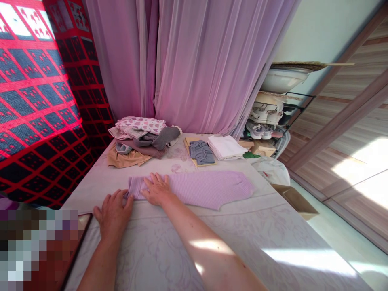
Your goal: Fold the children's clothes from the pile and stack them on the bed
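A pair of lilac ribbed pants (206, 186), doubled lengthwise, lies flat across the bed, with its gathered waist end to the right and the leg end to the left. My right hand (157, 189) rests palm down on the leg part, fingers spread. At the leg end, my left hand (115, 212) has its fingers apart, the tips touching or just beside the fabric's edge; whether they pinch any cloth is hidden.
Rumpled clothes (142, 139) are heaped at the back left. Folded grey shorts (201, 152) on yellow cloth and folded white cloth (226, 146) lie at the back. A dark-rimmed, blurred-out object (75, 252) is near left. A shoe rack (266, 117) stands beyond the bed.
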Available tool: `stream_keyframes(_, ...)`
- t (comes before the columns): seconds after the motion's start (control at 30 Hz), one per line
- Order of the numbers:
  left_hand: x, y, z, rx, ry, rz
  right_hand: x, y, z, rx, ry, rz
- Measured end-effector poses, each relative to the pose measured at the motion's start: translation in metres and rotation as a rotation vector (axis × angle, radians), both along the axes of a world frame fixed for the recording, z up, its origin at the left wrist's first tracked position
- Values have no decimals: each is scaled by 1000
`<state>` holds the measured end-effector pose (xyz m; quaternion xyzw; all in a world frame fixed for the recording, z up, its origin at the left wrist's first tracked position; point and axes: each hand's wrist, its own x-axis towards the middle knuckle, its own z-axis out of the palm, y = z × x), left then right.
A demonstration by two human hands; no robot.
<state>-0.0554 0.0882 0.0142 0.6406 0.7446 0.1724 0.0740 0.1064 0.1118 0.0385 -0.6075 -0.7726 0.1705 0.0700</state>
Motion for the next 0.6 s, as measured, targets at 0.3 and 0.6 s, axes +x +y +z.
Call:
stream_keyframes(0.3, -4, 3, -1, 7, -75, -46, 68, -21, 1, -68, -57, -159)
stream_keyframes(0.6, -4, 5, 1, 1, -75, -21, 180, -47, -12, -80, -263, -474)
